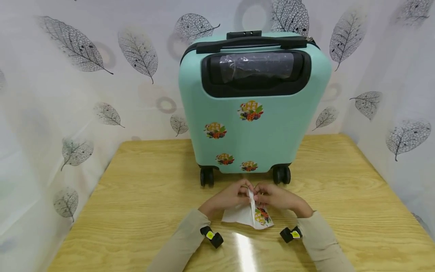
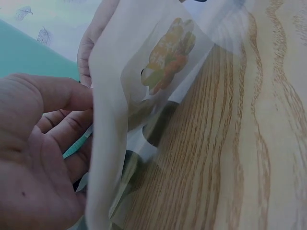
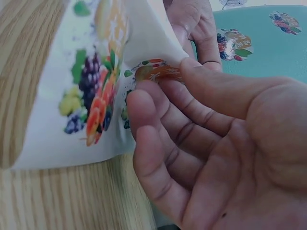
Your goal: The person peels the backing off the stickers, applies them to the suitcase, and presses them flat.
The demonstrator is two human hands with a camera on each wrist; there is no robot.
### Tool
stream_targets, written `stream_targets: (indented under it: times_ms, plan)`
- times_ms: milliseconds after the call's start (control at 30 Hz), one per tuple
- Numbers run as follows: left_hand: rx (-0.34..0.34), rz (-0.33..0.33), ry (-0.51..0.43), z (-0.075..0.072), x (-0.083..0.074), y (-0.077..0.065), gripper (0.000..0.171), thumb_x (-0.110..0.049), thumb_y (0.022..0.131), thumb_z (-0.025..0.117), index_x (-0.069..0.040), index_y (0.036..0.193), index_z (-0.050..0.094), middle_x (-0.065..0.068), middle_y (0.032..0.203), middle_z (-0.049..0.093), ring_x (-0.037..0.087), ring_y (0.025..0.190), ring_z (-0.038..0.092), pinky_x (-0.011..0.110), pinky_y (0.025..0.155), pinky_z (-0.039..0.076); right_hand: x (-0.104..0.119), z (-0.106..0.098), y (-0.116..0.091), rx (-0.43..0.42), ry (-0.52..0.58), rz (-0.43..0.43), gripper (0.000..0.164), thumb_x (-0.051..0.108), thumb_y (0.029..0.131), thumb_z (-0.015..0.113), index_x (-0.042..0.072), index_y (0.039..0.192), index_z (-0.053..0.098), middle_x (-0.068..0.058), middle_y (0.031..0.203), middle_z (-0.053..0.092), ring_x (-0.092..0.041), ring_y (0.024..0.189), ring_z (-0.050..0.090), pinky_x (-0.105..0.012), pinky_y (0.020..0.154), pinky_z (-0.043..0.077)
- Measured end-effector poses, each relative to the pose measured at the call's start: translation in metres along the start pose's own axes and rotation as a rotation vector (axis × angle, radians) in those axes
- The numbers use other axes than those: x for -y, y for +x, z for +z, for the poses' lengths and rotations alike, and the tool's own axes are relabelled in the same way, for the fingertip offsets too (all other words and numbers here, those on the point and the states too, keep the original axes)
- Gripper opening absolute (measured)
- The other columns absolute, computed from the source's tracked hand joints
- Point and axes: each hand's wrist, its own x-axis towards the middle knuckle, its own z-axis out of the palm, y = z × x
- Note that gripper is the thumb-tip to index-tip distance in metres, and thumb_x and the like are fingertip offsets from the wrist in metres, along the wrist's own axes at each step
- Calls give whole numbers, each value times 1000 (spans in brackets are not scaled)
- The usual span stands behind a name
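Note:
Low in the head view, a folded white sticker sheet (image 1: 236,214) is held up between both hands over the table. My left hand (image 1: 233,195) pinches its upper edge from the left; in the left wrist view the thumb (image 2: 72,93) presses against the sheet. From the other side my right hand (image 1: 279,197) pinches the same edge between thumb and fingers. A round fruit sticker (image 3: 96,91) shows on the sheet in the right wrist view, and a second one is partly hidden behind the right fingertips. Just beyond the hands, a mint-green suitcase (image 1: 272,132) stands upright with several matching fruit stickers on its front.
The suitcase rests on black wheels (image 1: 281,174) on a light wooden table (image 1: 142,211). Its black carry handle is on top, above a plastic-wrapped recessed grip (image 1: 256,66). White leaf-print cloth (image 1: 142,102) hangs behind and at both sides.

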Motion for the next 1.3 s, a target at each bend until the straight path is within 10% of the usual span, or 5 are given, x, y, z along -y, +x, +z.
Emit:
stream_targets:
  times_ms: [700,1300]
  plan:
    - [-26,-32,-5,1,-3,0,21,4,92,57,1,111,48,29,101,66,7,73,54,21,69,41,-2,-1,-1,-17,64,-7,19,4,99,47,-13,100,56,-16,90,61,-9,76,61,-25,69,55]
    - [-77,-142,92,-2,-1,0,22,-1,88,64,-3,108,56,-2,70,59,9,61,47,22,57,36,-7,-14,-8,-36,-22,135,17,8,98,49,-6,98,58,-8,79,61,-13,69,59,-25,60,51]
